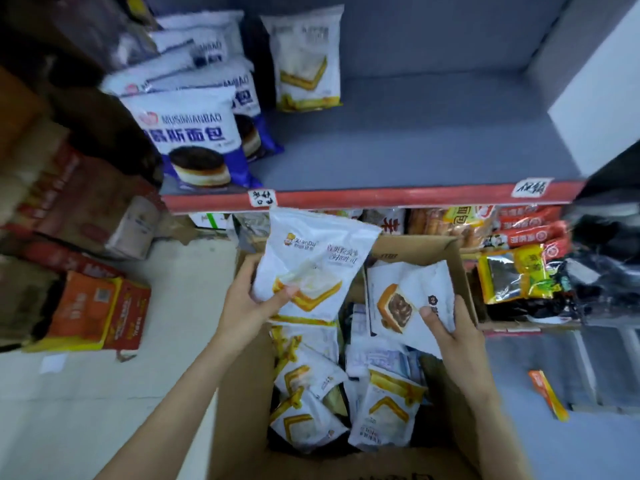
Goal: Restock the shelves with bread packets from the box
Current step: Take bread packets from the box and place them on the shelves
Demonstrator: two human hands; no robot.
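Note:
My left hand [247, 306] grips a white bread packet [311, 258] with a yellow sandwich picture, held up over the cardboard box [242, 393] just below the shelf edge. My right hand [450, 327] holds a second white packet [405, 299] showing a brown-filled slice, at the box's right side. Several more white-and-yellow packets [311, 393] lie in the box. On the grey shelf [415, 133] one matching sandwich packet [304, 60] stands upright at the back, with blue-and-white mousse bread packets [194, 136] to its left.
The shelf's red front rail [381, 197] carries two handwritten tags. Snack bags [519, 258] fill the lower shelf on the right. Cartons [86, 313] sit on the floor at left. A small orange packet [549, 394] lies on the grey surface at right.

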